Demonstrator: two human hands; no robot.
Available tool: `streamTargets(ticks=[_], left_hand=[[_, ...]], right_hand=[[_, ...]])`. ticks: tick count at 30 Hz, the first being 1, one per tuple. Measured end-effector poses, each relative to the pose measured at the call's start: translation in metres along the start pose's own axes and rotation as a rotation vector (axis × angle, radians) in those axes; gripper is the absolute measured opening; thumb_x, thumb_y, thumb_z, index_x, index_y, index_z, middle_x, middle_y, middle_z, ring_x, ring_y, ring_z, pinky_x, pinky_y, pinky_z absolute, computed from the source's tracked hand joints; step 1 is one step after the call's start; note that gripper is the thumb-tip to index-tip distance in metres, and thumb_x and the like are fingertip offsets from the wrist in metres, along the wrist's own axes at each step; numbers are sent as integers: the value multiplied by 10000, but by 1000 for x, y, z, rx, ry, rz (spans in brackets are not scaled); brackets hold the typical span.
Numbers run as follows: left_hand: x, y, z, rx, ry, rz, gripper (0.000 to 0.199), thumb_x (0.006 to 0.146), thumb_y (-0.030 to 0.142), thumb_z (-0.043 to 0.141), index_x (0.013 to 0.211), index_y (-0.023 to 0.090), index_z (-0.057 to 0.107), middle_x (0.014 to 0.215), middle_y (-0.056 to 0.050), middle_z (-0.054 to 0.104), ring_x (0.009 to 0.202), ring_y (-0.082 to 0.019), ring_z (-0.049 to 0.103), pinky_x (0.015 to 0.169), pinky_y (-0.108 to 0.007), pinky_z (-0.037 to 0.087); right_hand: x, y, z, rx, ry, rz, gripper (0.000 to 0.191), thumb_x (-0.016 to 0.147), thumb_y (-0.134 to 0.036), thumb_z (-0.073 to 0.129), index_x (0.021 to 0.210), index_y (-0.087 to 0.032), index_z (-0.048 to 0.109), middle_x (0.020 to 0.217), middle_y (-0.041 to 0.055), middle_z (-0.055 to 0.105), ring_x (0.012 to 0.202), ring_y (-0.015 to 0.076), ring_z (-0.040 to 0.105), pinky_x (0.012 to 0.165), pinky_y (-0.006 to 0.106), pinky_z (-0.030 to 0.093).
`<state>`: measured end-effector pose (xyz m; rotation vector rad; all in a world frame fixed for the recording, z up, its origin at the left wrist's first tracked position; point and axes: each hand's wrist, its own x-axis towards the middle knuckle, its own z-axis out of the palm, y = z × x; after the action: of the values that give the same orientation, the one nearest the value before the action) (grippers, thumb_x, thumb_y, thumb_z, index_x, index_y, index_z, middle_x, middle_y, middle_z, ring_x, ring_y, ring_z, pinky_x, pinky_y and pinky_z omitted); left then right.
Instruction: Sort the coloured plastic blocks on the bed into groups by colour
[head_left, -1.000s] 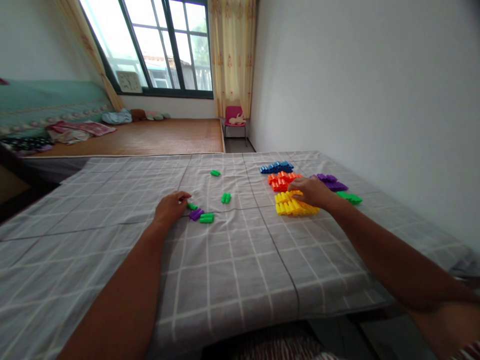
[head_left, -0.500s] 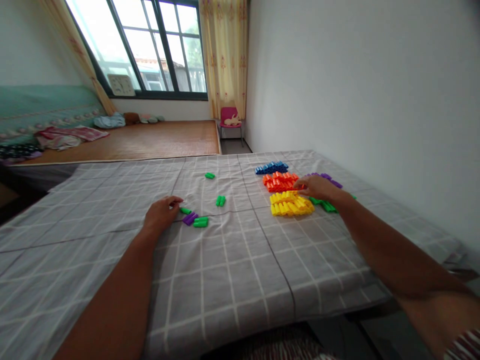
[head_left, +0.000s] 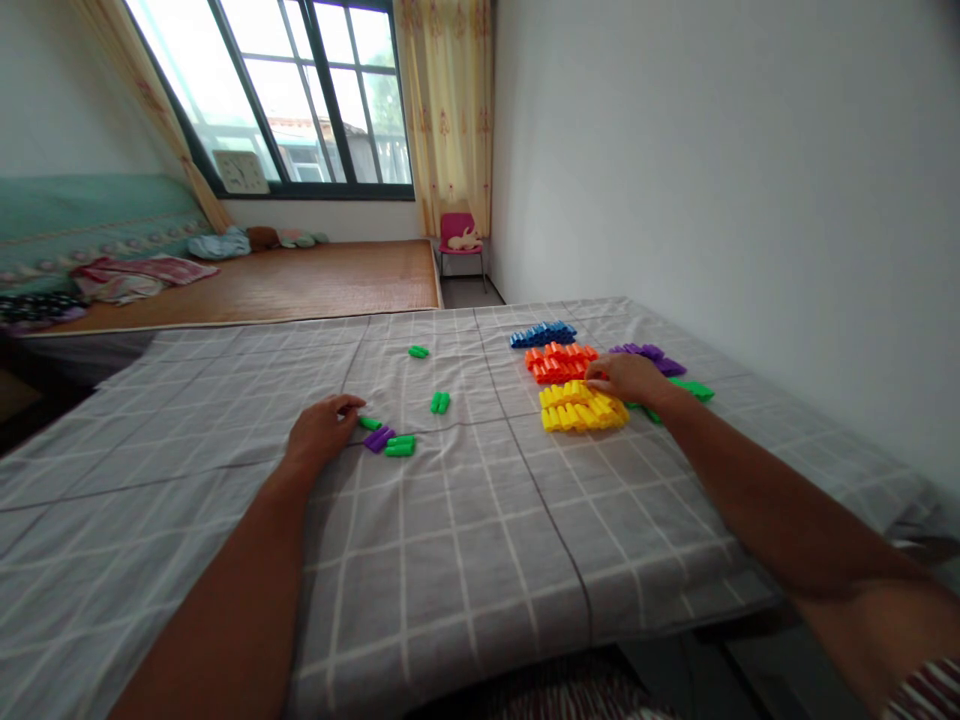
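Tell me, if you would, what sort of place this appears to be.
Probably a bedroom in a home: beyond the cloth-covered surface stands a wide, bed-like platform with crumpled fabrics on it, and a patterned yellow curtain hangs beside the window.

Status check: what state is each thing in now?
Left hand: fingers curled, beside loose green pieces
Right hand: fingers bent, at yellow pile
Yellow pile: stacked
Orange pile: stacked
Blue pile: stacked
Purple pile: partly hidden
Green pile: partly hidden
Loose green pieces: scattered
Loose purple pieces: side by side
Curtains: drawn open
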<state>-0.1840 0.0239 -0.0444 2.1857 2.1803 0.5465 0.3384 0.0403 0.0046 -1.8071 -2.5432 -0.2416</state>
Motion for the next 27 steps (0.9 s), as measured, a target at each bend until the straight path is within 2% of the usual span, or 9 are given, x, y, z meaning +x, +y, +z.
streamTargets(ticks=[10, 14, 18, 22, 27], left_hand=[[2, -4, 3, 12, -9, 19, 347, 822, 335, 443, 1039, 260, 702, 1042, -18, 722, 880, -201, 661, 813, -279, 490], [1, -3, 2, -2, -2, 15, 350, 819, 339, 443, 1032, 257, 708, 1012, -21, 726, 860, -212, 663, 798, -293, 498], [1, -1, 0, -1, 0, 14, 348, 820, 348, 447, 1023, 262, 717, 1008, -24, 725, 862, -225, 665, 786, -303, 503], [1, 0, -1, 11, -13, 1, 360, 830, 359, 439, 1038, 258, 715, 1016, -31, 725, 866, -226, 664, 779, -302, 499], [0, -1, 0, 3, -27, 12, 375, 836, 360, 432, 1058, 242, 710, 1023, -40, 727, 882, -223, 662, 783, -296, 494]], right_hand=[[3, -11, -9, -103, 11, 73, 224, 846, -400, 565, 869, -233, 712, 908, 60, 738, 810, 204, 656, 649, 277, 407], [-10, -9, -21, -116, 64, 97, 272, 856, -440, 543, 815, -219, 697, 895, 65, 732, 785, 195, 642, 622, 274, 388], [-26, -10, -25, -119, 84, 67, 219, 858, -368, 535, 835, -219, 695, 916, 58, 723, 802, 191, 633, 627, 277, 371], [-35, -11, -22, -50, 96, 47, 215, 858, -363, 536, 847, -233, 707, 921, 42, 723, 804, 186, 633, 626, 281, 368], [-30, 6, -17, 92, 115, 57, 279, 886, -401, 506, 876, -213, 712, 859, 45, 725, 746, 169, 627, 628, 260, 391]])
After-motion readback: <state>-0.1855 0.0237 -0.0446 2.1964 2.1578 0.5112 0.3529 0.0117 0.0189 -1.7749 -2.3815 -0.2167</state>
